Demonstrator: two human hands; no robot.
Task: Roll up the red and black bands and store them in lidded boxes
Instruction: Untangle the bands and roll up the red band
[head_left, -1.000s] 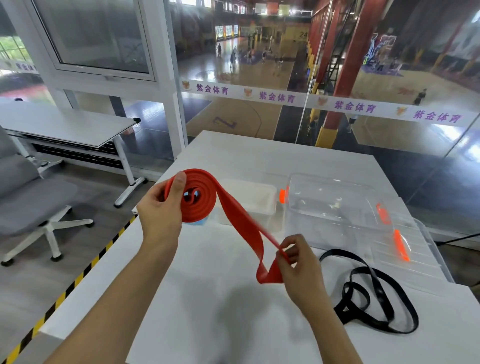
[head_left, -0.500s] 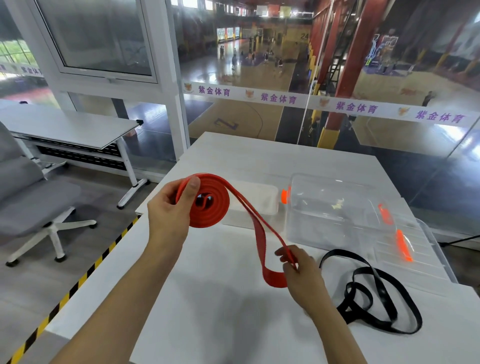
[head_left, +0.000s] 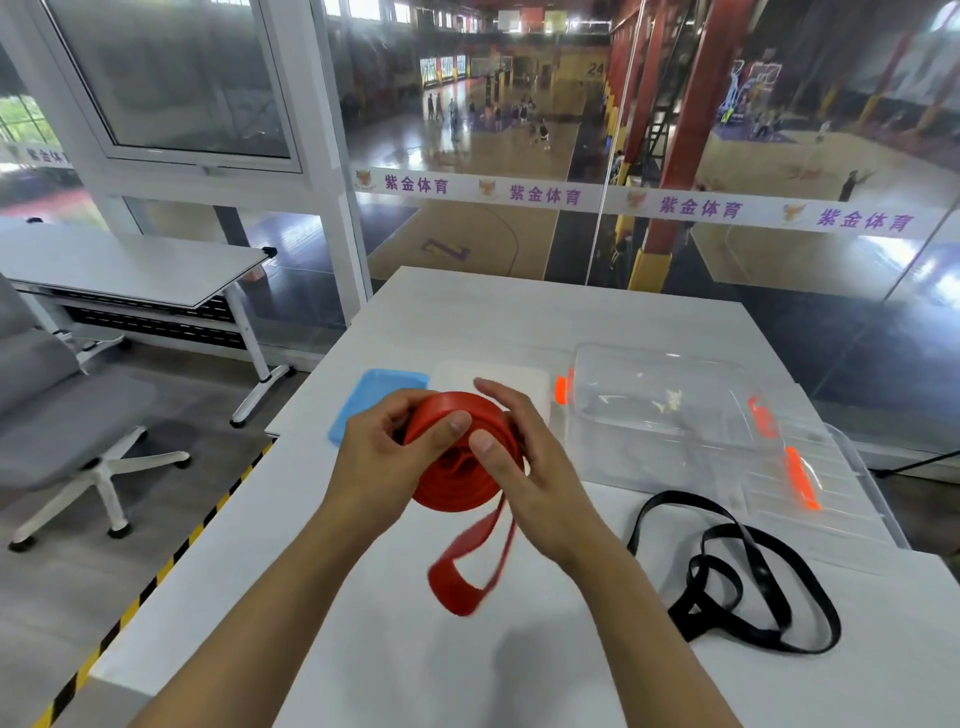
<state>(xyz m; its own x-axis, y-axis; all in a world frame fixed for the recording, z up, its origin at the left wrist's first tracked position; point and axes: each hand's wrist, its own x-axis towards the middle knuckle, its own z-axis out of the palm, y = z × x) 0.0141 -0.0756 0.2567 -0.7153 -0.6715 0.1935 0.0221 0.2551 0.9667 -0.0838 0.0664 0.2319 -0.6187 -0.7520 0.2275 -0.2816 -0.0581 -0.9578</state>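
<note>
The red band (head_left: 457, 486) is mostly wound into a thick coil held above the white table (head_left: 467, 312). A short loop of its free end hangs blurred below the coil. My left hand (head_left: 387, 460) grips the coil from the left, thumb across its front. My right hand (head_left: 530, 467) holds the coil from the right, fingers behind it and thumb on its face. The black band (head_left: 748, 577) lies loose and tangled on the table to the right. A small white box (head_left: 535, 384) and its blue lid (head_left: 363, 400) sit behind the coil.
A large clear box (head_left: 665, 415) with orange latches lies at the right, its clear lid (head_left: 831, 488) beside it. A glass wall stands beyond the table's far edge. A grey chair (head_left: 62, 415) and another table (head_left: 130, 270) stand to the left.
My right hand has come up from the band's free end to the coil. The coil has grown and dropped lower, uncovering the blue lid; the hanging tail is much shorter.
</note>
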